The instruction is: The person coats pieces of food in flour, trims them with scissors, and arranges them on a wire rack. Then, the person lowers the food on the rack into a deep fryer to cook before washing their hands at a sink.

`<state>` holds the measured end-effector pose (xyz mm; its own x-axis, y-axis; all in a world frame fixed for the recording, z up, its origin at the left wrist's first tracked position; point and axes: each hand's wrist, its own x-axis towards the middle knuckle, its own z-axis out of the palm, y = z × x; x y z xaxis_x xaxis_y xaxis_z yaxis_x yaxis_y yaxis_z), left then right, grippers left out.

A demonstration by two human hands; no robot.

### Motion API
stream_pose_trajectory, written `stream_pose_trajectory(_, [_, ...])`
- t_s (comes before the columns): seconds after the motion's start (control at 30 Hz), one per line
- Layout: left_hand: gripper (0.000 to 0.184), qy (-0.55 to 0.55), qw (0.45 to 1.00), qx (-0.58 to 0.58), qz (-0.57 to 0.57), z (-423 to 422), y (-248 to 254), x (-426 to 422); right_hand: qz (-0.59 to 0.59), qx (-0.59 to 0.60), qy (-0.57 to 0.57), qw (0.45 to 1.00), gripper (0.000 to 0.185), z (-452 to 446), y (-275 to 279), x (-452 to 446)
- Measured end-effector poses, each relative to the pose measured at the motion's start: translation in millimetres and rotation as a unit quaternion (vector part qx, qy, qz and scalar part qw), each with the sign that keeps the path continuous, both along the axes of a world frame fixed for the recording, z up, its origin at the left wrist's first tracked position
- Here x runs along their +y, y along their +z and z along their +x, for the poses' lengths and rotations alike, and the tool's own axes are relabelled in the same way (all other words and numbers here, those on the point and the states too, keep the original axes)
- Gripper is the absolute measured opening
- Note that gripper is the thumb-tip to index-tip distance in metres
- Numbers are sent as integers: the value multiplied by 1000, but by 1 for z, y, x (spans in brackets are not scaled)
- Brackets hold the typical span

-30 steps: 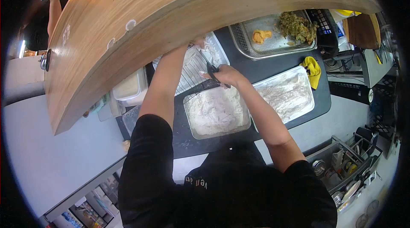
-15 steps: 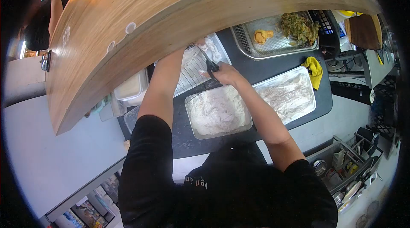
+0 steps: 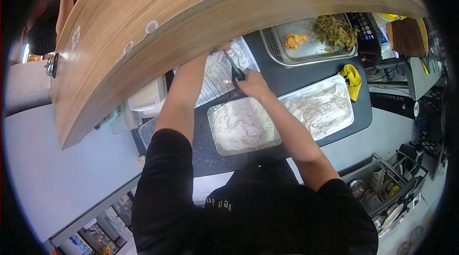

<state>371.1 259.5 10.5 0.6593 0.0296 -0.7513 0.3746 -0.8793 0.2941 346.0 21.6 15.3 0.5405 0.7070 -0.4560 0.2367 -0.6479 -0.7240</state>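
Note:
My right hand (image 3: 252, 84) is wrapped round the black handles of a pair of scissors (image 3: 236, 74), whose blades point up and away from me over a metal tray with a wire rack (image 3: 213, 87). Beside the blades, my left hand (image 3: 222, 47) is partly hidden by the wooden ledge. Its visible fingers are bent in at white, flour-coated stuff (image 3: 239, 55) on the tray; what they hold cannot be made out. Nearer to me stands a pan of white flour (image 3: 244, 126). A second tray of flour-like powder (image 3: 320, 104) is to its right, under my right forearm.
A curved wooden ledge (image 3: 191, 30) overhangs the work area. At the back right, a wire-mesh tray (image 3: 287, 56) holds a golden fried piece (image 3: 295, 41) and leafy fried food (image 3: 336, 32). A yellow cloth (image 3: 351, 82) lies at the counter's right. White containers (image 3: 147, 95) stand left.
The scissors and my right hand have shifted very slightly. Otherwise my hands and the trays look much the same.

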Motion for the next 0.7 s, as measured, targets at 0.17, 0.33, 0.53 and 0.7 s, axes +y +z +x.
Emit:
stream_pose_trajectory(0.17, [52, 5, 1000, 4, -2, 0, 4, 0, 22, -56, -9, 998, 51, -4, -13, 1])
stream_pose_trajectory(0.33, [53, 8, 1000, 7, -4, 0, 5, 0, -80, -14, 51, 995, 69, 6, 28, 2])
stream_pose_trajectory(0.53, [54, 13, 1000, 10, -5, 1, 10, -1, -109, 18, 59, 992, 89, 8, 35, 11])
stream_pose_trajectory(0.7, [55, 17, 1000, 14, -7, 2, 10, -2, -114, -11, 61, 991, 85, 7, 37, 19])
